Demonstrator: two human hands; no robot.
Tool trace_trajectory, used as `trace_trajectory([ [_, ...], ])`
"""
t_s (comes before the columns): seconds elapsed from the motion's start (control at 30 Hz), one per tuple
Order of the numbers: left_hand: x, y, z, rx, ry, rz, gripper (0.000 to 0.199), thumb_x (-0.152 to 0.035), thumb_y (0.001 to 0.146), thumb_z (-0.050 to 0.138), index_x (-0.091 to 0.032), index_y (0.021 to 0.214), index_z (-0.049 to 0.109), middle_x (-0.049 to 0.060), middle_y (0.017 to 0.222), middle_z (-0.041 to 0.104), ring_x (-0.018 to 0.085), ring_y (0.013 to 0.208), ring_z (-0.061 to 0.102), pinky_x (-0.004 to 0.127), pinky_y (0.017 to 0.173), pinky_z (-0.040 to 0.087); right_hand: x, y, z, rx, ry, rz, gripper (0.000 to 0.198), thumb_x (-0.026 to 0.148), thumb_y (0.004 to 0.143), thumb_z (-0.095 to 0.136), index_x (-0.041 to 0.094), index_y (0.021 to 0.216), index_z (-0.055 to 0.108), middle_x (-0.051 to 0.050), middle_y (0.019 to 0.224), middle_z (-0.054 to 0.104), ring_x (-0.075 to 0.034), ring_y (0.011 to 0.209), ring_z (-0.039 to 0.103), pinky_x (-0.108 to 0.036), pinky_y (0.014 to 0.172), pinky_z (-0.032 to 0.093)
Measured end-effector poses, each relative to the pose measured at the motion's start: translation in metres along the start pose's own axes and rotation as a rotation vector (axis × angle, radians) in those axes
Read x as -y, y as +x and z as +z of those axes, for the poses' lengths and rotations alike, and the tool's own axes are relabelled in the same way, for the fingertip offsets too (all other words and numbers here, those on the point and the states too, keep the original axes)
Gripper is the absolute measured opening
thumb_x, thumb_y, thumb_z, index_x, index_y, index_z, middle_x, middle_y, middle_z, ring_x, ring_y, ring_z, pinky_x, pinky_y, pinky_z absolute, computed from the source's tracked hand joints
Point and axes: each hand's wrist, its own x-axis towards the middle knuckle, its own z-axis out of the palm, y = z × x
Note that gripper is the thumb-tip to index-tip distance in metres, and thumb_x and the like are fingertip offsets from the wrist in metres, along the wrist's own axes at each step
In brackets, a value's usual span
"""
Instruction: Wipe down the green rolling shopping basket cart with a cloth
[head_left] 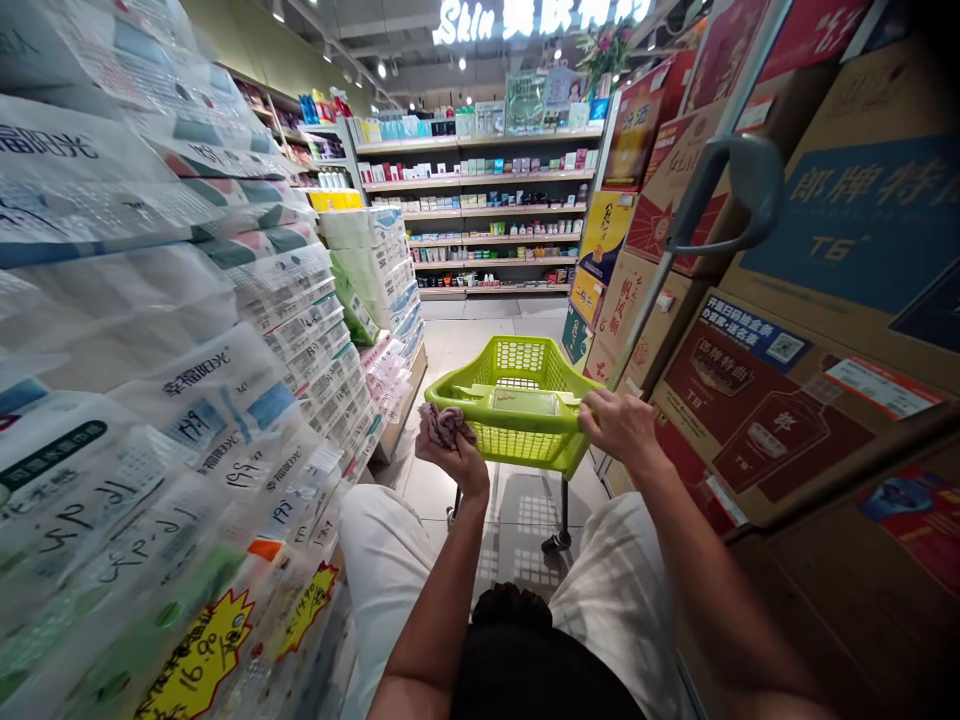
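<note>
A green plastic shopping cart (525,440) stands right in front of me in the aisle, its basket showing no goods that I can make out. My left hand (459,462) is closed around a crumpled pinkish-brown cloth (448,428), held against the left end of the cart's handle. At the right end of that handle, my right hand (621,425) grips the green bar with its fingers wrapped over it. Part of the cart's legs and wheels shows below, between my knees.
Stacked tissue packs (292,300) with handwritten prices line the left side. Cardboard boxes (787,390) rise on the right, with a grey-blue handle on a pole (739,190) leaning before them. Ahead stand shelves (480,215) of small packaged goods, across a tiled floor (480,330).
</note>
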Motion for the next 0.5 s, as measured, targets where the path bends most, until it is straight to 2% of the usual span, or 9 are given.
trace_trajectory([
  [0.07, -0.002, -0.009, 0.001, 0.058, -0.005, 0.083, 0.047, -0.017, 0.089, 0.061, -0.019, 0.136, 0.056, 0.018, 0.139, 0.047, 0.029, 0.141, 0.045, 0.048, 0.124, 0.034, 0.021, 0.001, -0.003, -0.010, 0.000, 0.044, 0.032, 0.035, 0.099, 0.045, 0.019, 0.088, 0.071, -0.005, 0.084, 0.074, -0.014, 0.058, 0.051, -0.032, 0.062, 0.021],
  [0.17, 0.000, -0.015, 0.000, 0.318, -0.035, 0.229, 0.035, -0.015, 0.086, 0.063, -0.020, 0.120, 0.067, 0.016, 0.128, 0.053, 0.030, 0.130, 0.052, 0.050, 0.118, 0.042, 0.041, 0.002, 0.003, -0.045, -0.033, 0.060, 0.044, 0.041, 0.102, 0.041, 0.018, 0.074, 0.066, -0.006, 0.066, 0.069, -0.015, 0.055, 0.050, -0.032, 0.063, 0.020],
  [0.2, 0.002, -0.012, -0.001, 0.366, -0.027, 0.245, 0.033, -0.014, 0.085, 0.063, -0.021, 0.117, 0.068, 0.016, 0.127, 0.053, 0.030, 0.128, 0.052, 0.051, 0.117, 0.043, 0.042, 0.002, 0.006, -0.061, -0.041, 0.057, 0.047, 0.042, 0.102, 0.041, 0.018, 0.069, 0.064, -0.006, 0.062, 0.067, -0.015, 0.054, 0.049, -0.032, 0.063, 0.020],
  [0.23, 0.003, -0.007, -0.003, 0.366, -0.010, 0.233, 0.034, -0.013, 0.084, 0.063, -0.021, 0.117, 0.069, 0.016, 0.127, 0.053, 0.030, 0.128, 0.052, 0.051, 0.117, 0.043, 0.042, 0.002, 0.009, -0.076, -0.045, 0.050, 0.048, 0.043, 0.102, 0.041, 0.018, 0.066, 0.062, -0.006, 0.059, 0.065, -0.015, 0.053, 0.049, -0.032, 0.063, 0.020],
  [0.37, 0.004, 0.026, -0.010, 0.164, 0.047, 0.057, 0.044, -0.017, 0.088, 0.065, -0.020, 0.132, 0.063, 0.016, 0.132, 0.053, 0.028, 0.132, 0.053, 0.046, 0.118, 0.043, 0.025, -0.001, 0.015, -0.122, -0.030, 0.009, 0.049, 0.043, 0.101, 0.042, 0.019, 0.063, 0.061, -0.004, 0.059, 0.065, -0.014, 0.053, 0.049, -0.031, 0.062, 0.021],
  [0.5, 0.005, 0.034, -0.012, 0.231, -0.071, -0.038, 0.046, -0.033, 0.093, 0.069, -0.020, 0.136, 0.058, 0.016, 0.131, 0.057, 0.025, 0.125, 0.062, 0.037, 0.106, 0.054, -0.001, -0.005, 0.016, -0.122, 0.000, 0.003, 0.048, 0.042, 0.100, 0.042, 0.020, 0.061, 0.059, -0.004, 0.060, 0.066, -0.014, 0.054, 0.048, -0.031, 0.063, 0.024],
])
